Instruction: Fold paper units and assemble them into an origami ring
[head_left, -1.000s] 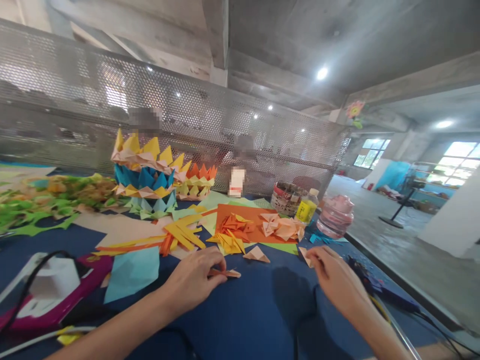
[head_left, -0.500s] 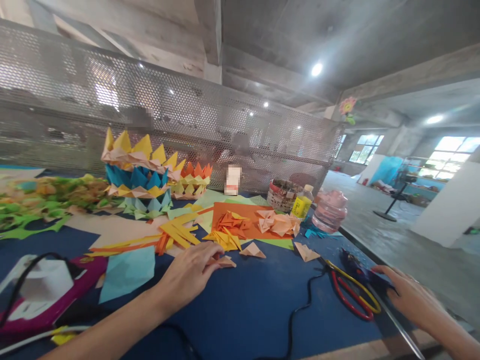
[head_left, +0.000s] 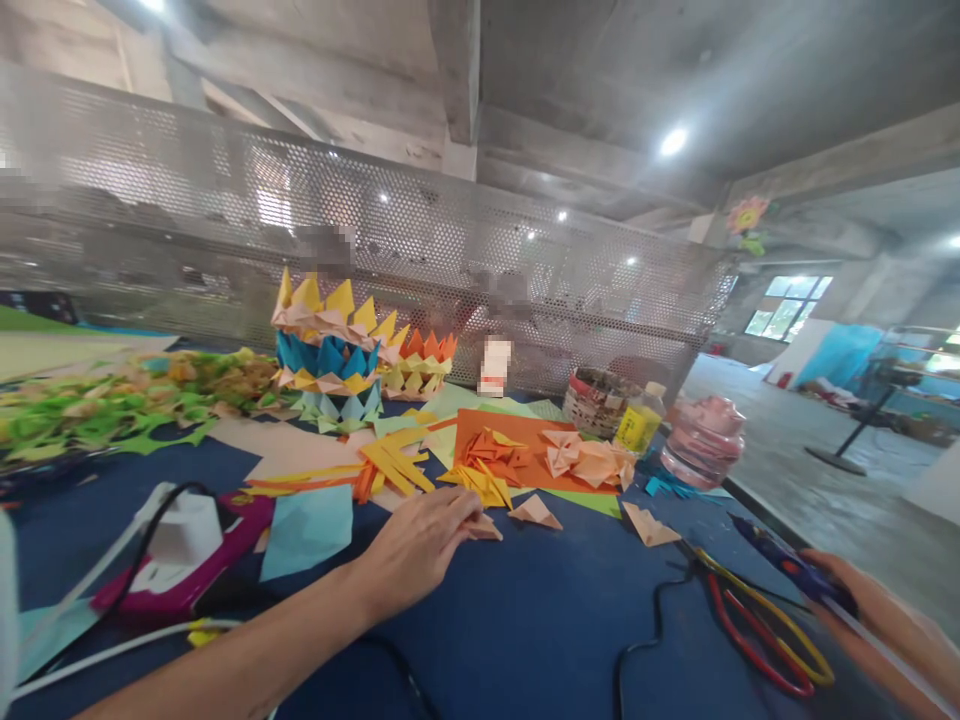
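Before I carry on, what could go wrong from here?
1. The dark blue tool in the right hand is close to the scissors, so moving it might bump them.
2. The black cord snakes over the table beside those scissors; a tug might catch them.
3. The pink bottle stands near the table's edge, so a careless sweep of that arm might knock it off.
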